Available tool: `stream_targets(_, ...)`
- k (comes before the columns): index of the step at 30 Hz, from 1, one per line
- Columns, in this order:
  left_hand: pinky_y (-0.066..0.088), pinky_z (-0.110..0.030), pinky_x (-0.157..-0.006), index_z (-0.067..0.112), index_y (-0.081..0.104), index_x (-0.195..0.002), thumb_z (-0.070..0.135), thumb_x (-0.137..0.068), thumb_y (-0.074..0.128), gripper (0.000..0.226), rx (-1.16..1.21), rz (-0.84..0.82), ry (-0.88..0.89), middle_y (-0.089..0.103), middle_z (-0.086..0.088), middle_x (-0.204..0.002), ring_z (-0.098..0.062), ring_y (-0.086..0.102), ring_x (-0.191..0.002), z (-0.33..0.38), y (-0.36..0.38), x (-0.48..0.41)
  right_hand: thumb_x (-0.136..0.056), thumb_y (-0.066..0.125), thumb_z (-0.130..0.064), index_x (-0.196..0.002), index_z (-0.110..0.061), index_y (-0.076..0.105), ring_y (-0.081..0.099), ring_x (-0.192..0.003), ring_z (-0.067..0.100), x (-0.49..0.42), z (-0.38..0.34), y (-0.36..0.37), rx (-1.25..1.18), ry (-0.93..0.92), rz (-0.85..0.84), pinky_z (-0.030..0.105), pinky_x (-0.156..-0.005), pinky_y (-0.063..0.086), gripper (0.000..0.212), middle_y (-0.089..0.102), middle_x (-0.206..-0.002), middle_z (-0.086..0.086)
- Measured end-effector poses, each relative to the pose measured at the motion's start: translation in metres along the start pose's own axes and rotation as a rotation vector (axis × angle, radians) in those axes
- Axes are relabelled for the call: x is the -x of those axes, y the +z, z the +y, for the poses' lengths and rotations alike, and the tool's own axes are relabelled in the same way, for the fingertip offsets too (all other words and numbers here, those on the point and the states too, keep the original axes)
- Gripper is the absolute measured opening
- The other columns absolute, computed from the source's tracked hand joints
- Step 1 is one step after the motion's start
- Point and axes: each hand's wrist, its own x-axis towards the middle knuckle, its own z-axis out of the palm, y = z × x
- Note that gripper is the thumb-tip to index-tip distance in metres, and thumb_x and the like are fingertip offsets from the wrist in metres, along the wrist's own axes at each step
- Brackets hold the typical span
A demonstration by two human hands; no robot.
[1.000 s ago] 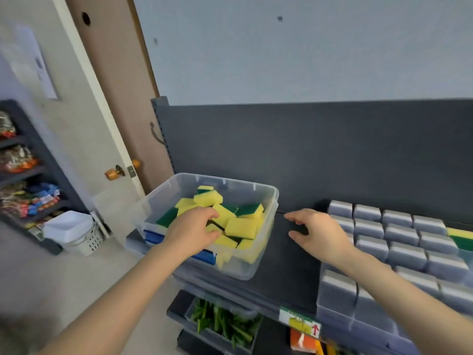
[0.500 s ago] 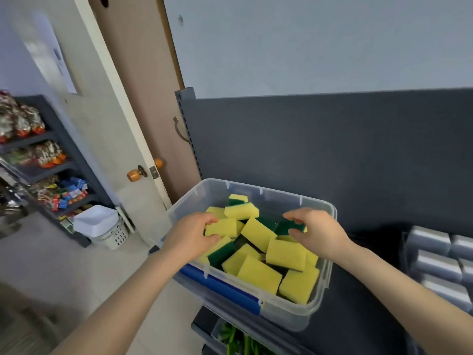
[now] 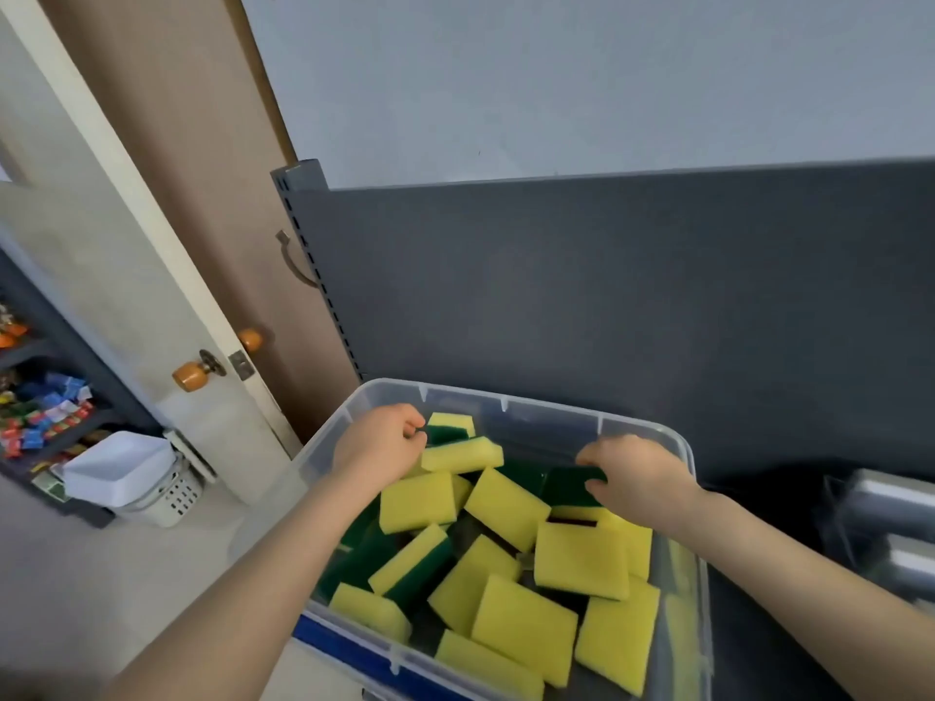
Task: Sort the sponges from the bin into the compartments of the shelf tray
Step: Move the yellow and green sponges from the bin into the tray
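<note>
A clear plastic bin point(image 3: 546, 404) fills the lower middle of the frame, sitting against the dark grey back panel point(image 3: 607, 296) of a shelving unit, and it is heaped with yellow sponges point(image 3: 506, 503) backed in dark green, lying at all angles, some yellow side up and some green side up. Both bare forearms reach in from the bottom edge. The left hand point(image 3: 384, 447) is over the bin's upper left corner with fingers curled, its fingertips and thumb meeting at the end of a small sponge point(image 3: 453, 427) by the far wall; whether it actually grips that sponge cannot be told. The right hand point(image 3: 637, 473) is near the bin's upper right corner, fingers above and thumb below pinching the edge of a green-faced sponge point(image 3: 566, 485). At the right edge of the frame, just beside the bin, a blurred grey part of the shelf tray point(image 3: 895, 503) shows. On the left stand a door point(image 3: 126, 275) with an orange knob point(image 3: 188, 375), a white basket point(image 3: 167, 493) on the floor and a rack point(image 3: 45, 397) of colourful packets
</note>
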Motion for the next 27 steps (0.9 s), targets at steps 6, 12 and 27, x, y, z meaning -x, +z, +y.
stream_targets(6, 0.046, -0.03, -0.058, 0.024, 0.062, -0.091, 0.045, -0.097, 0.034, 0.036, -0.157, -0.133, -0.021, 0.066, 0.003, -0.082, -0.016, 0.062, -0.073, -0.005, 0.013, -0.032, -0.094, 0.044, -0.028, -0.116, -0.02, 0.056, 0.06, -0.094, 0.022, -0.004, -0.007, 0.005, 0.116, 0.161, -0.045, 0.029, -0.071, 0.049, 0.026, 0.062, -0.109, 0.003)
stream_targets(12, 0.048, -0.028, -0.064, 0.02, 0.063, -0.08, 0.065, -0.091, 0.024, 0.06, -0.171, -0.332, -0.013, 0.063, 0.003, -0.075, -0.015, 0.06, -0.071, -0.016, 0.027, -0.033, -0.097, 0.043, -0.033, -0.105, -0.016, 0.06, 0.058, -0.078, 0.019, -0.011, -0.031, 0.012, 0.218, 0.405, -0.021, 0.026, -0.06, 0.043, 0.026, 0.058, -0.088, 0.002)
stream_targets(27, 0.053, -0.036, -0.069, 0.026, 0.06, -0.088, 0.055, -0.07, 0.064, 0.035, 0.22, -0.303, 0.289, 0.065, 0.008, -0.085, -0.01, 0.061, -0.077, -0.007, 0.033, -0.024, -0.081, 0.069, -0.031, -0.117, -0.017, 0.05, 0.055, -0.072, 0.014, -0.002, -0.047, 0.03, -0.043, 0.619, 0.124, 0.02, -0.049, 0.04, 0.043, 0.054, -0.08, -0.004)
